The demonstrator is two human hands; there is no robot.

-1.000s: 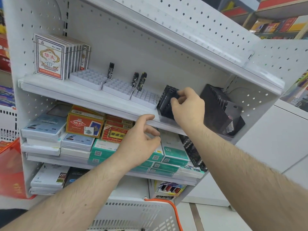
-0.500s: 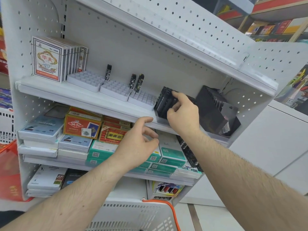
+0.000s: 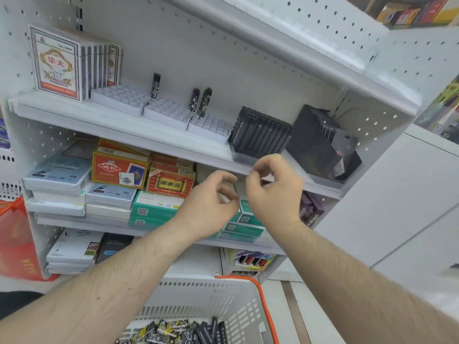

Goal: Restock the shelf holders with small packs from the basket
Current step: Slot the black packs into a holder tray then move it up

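Note:
A white basket [image 3: 223, 304] with an orange handle sits low in front of me, with several small dark packs [image 3: 173, 331] in its bottom. On the top shelf stand three white grid holders [image 3: 169, 111]; one pack [image 3: 156, 85] is upright in one and two packs [image 3: 201, 99] in another. To their right is a black holder [image 3: 260, 132] filled with dark packs, then a second black holder [image 3: 320, 142]. My left hand [image 3: 211, 202] and right hand [image 3: 273, 189] hover side by side just below that shelf's edge, fingers loosely curled, holding nothing I can see.
Boxed playing cards [image 3: 57, 63] stand at the shelf's left end. The middle shelf holds red card boxes [image 3: 119, 167], white boxes [image 3: 57, 175] and green boxes [image 3: 154, 207]. A slanted pegboard shelf [image 3: 298, 45] overhangs above. A red bag [image 3: 15, 239] hangs at the left.
My right hand has let go of the black holder and dropped below the shelf edge, beside my left hand. The view has tilted down, showing the packs in the basket.

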